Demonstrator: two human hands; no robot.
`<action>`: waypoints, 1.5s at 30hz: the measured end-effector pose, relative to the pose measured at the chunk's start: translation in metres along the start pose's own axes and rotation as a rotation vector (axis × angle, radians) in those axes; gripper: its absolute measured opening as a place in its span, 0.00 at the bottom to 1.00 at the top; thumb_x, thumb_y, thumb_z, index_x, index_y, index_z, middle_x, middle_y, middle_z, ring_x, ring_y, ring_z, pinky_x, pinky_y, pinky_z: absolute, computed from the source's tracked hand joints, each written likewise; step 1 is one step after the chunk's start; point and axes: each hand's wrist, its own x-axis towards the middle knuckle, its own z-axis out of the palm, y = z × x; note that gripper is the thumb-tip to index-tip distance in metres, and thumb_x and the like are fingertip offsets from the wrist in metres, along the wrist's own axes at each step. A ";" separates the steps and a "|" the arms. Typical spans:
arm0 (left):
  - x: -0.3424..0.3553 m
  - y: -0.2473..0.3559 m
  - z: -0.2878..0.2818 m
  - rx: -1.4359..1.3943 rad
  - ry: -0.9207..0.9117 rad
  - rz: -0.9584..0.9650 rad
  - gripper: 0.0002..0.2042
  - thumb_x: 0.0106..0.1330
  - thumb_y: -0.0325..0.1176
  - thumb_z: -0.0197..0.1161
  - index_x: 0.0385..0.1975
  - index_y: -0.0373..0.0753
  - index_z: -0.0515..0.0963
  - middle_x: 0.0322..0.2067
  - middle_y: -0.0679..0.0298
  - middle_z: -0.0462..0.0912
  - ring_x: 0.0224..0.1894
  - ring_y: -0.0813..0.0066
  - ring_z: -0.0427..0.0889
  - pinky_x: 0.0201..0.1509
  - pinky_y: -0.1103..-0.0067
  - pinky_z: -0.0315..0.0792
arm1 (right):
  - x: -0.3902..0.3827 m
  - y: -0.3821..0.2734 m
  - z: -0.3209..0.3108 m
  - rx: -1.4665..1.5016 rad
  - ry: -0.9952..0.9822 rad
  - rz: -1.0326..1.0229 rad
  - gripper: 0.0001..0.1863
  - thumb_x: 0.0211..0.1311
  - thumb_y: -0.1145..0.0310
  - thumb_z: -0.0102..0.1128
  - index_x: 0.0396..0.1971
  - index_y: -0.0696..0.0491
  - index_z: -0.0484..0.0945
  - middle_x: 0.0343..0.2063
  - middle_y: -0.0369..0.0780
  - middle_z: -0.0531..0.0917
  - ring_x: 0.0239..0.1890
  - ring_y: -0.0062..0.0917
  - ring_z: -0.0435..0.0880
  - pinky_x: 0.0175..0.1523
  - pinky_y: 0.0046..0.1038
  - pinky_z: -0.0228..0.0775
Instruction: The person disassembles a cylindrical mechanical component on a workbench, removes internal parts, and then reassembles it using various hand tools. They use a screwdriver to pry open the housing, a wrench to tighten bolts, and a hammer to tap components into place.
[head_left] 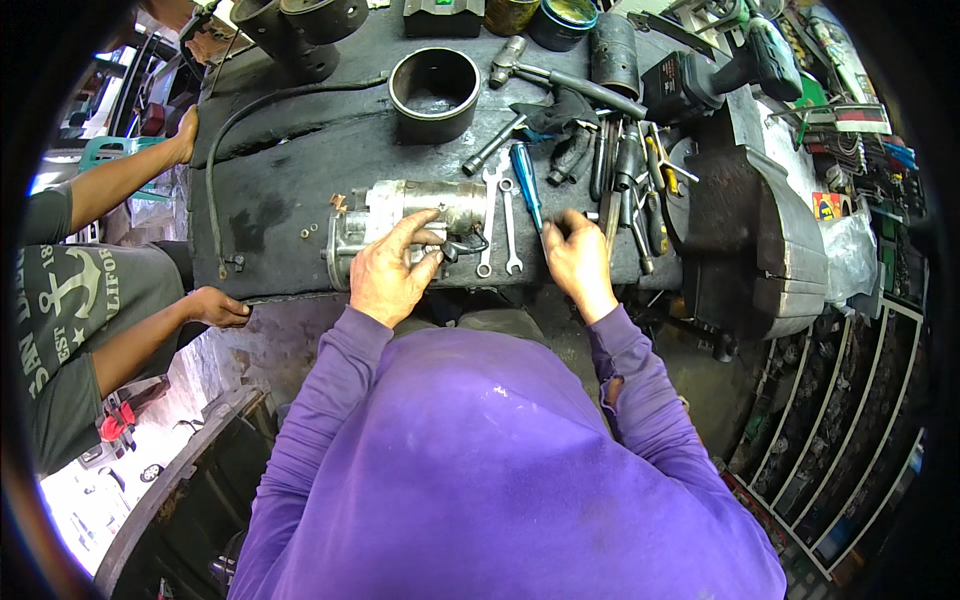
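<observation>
A metal starter motor (408,199) lies on its side at the bench's near edge. My left hand (388,275) rests over its near side, fingers and thumb bent around the part by a short black lead (468,246). To the right, my right hand (580,262) is closed at the bench edge, its thumb and forefinger by the tip of a blue-handled screwdriver (523,175). What those fingers hold, if anything, is hidden. Between my hands lie two wrenches, a longer one (489,215) and a shorter one (510,225).
A black cylinder (436,125) and a hammer (560,80) stand and lie farther back. Pliers and several tools (630,180) are heaped right, beside a large black casing (755,235). A cable (222,140) curves at left. Another person's hands (215,307) touch the left edge.
</observation>
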 end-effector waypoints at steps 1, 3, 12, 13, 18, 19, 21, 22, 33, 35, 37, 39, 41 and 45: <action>0.000 0.000 0.000 0.004 -0.005 -0.004 0.30 0.61 0.27 0.77 0.67 0.44 0.80 0.47 0.63 0.93 0.32 0.71 0.81 0.43 0.74 0.79 | 0.000 0.006 0.003 -0.070 -0.113 -0.064 0.19 0.69 0.54 0.71 0.37 0.59 0.87 0.35 0.55 0.91 0.40 0.53 0.92 0.49 0.48 0.83; 0.002 0.001 -0.001 0.083 0.085 0.121 0.31 0.60 0.28 0.78 0.67 0.44 0.80 0.53 0.60 0.88 0.43 0.63 0.84 0.53 0.70 0.79 | -0.011 0.011 0.009 -0.238 -0.274 -0.122 0.23 0.68 0.49 0.73 0.35 0.59 0.87 0.32 0.55 0.90 0.38 0.52 0.92 0.46 0.47 0.83; -0.011 0.006 0.004 0.319 0.188 0.026 0.36 0.55 0.41 0.84 0.66 0.46 0.81 0.59 0.53 0.78 0.62 0.47 0.80 0.65 0.61 0.77 | 0.005 -0.017 0.036 -0.457 -0.473 0.026 0.21 0.60 0.56 0.68 0.39 0.60 0.92 0.41 0.57 0.92 0.47 0.52 0.93 0.56 0.47 0.86; -0.012 0.004 0.003 0.385 0.241 0.077 0.36 0.54 0.42 0.84 0.66 0.48 0.81 0.60 0.53 0.77 0.63 0.47 0.79 0.66 0.60 0.76 | 0.010 -0.017 0.031 -0.453 -0.480 0.019 0.22 0.60 0.55 0.67 0.39 0.60 0.91 0.43 0.57 0.92 0.49 0.53 0.93 0.58 0.47 0.85; -0.002 -0.018 0.004 0.576 0.325 0.264 0.41 0.53 0.53 0.82 0.70 0.49 0.78 0.71 0.54 0.75 0.75 0.50 0.70 0.79 0.51 0.59 | 0.019 -0.001 -0.021 0.147 -0.528 0.066 0.17 0.75 0.61 0.63 0.45 0.62 0.90 0.30 0.51 0.90 0.36 0.37 0.92 0.45 0.39 0.81; 0.000 -0.021 0.003 0.576 0.297 0.243 0.42 0.53 0.56 0.81 0.70 0.49 0.78 0.73 0.55 0.74 0.77 0.50 0.69 0.81 0.51 0.55 | 0.016 0.002 -0.037 0.209 -0.529 0.072 0.16 0.78 0.63 0.61 0.45 0.62 0.89 0.26 0.46 0.88 0.30 0.30 0.89 0.39 0.36 0.79; 0.003 -0.024 0.003 0.629 0.209 0.223 0.42 0.54 0.61 0.78 0.70 0.50 0.79 0.75 0.56 0.74 0.79 0.51 0.66 0.83 0.52 0.51 | 0.009 0.003 -0.056 0.272 -0.502 -0.008 0.15 0.82 0.64 0.59 0.48 0.59 0.89 0.20 0.32 0.78 0.23 0.17 0.71 0.30 0.29 0.66; 0.004 -0.025 0.003 0.609 0.227 0.240 0.42 0.54 0.62 0.78 0.70 0.50 0.80 0.74 0.58 0.74 0.79 0.52 0.66 0.83 0.53 0.49 | 0.006 -0.001 -0.060 0.366 -0.537 -0.057 0.15 0.82 0.63 0.59 0.49 0.59 0.89 0.20 0.31 0.76 0.23 0.15 0.70 0.30 0.28 0.65; 0.003 -0.016 0.008 0.567 0.237 0.159 0.48 0.48 0.65 0.81 0.70 0.45 0.78 0.74 0.57 0.73 0.80 0.57 0.64 0.83 0.53 0.50 | 0.056 -0.066 -0.040 -0.107 -0.979 -0.303 0.26 0.80 0.48 0.63 0.35 0.58 0.90 0.22 0.37 0.82 0.28 0.20 0.77 0.36 0.32 0.71; 0.003 -0.015 0.007 0.567 0.235 0.157 0.48 0.48 0.65 0.81 0.70 0.46 0.78 0.74 0.58 0.74 0.80 0.57 0.65 0.83 0.53 0.51 | 0.073 -0.068 -0.029 -0.188 -0.969 -0.353 0.27 0.79 0.46 0.65 0.36 0.58 0.91 0.24 0.40 0.87 0.29 0.25 0.83 0.39 0.34 0.75; 0.004 -0.013 0.005 0.581 0.230 0.160 0.48 0.48 0.65 0.81 0.69 0.47 0.79 0.74 0.58 0.74 0.80 0.57 0.65 0.82 0.53 0.51 | 0.093 -0.077 -0.021 -0.328 -1.015 -0.457 0.29 0.76 0.42 0.66 0.42 0.58 0.92 0.24 0.48 0.87 0.28 0.34 0.84 0.41 0.41 0.77; 0.007 -0.011 0.002 0.614 0.190 0.152 0.47 0.48 0.65 0.81 0.69 0.48 0.79 0.74 0.59 0.74 0.80 0.57 0.65 0.82 0.52 0.51 | 0.099 -0.087 -0.021 -0.339 -0.897 -0.581 0.28 0.72 0.43 0.69 0.41 0.57 0.93 0.25 0.52 0.88 0.30 0.41 0.88 0.42 0.43 0.80; 0.011 -0.012 -0.002 0.668 0.177 0.180 0.47 0.48 0.66 0.82 0.69 0.50 0.80 0.73 0.59 0.75 0.79 0.57 0.66 0.81 0.50 0.52 | 0.085 -0.099 -0.025 -0.404 -0.779 -0.590 0.27 0.71 0.43 0.69 0.40 0.57 0.92 0.26 0.53 0.88 0.33 0.46 0.90 0.42 0.45 0.81; 0.015 -0.015 -0.004 0.727 0.135 0.199 0.48 0.50 0.71 0.77 0.72 0.52 0.79 0.74 0.57 0.75 0.80 0.54 0.66 0.82 0.44 0.49 | -0.007 -0.101 -0.027 -0.595 -0.426 -0.364 0.24 0.76 0.46 0.62 0.39 0.54 0.90 0.29 0.55 0.88 0.36 0.55 0.90 0.44 0.53 0.83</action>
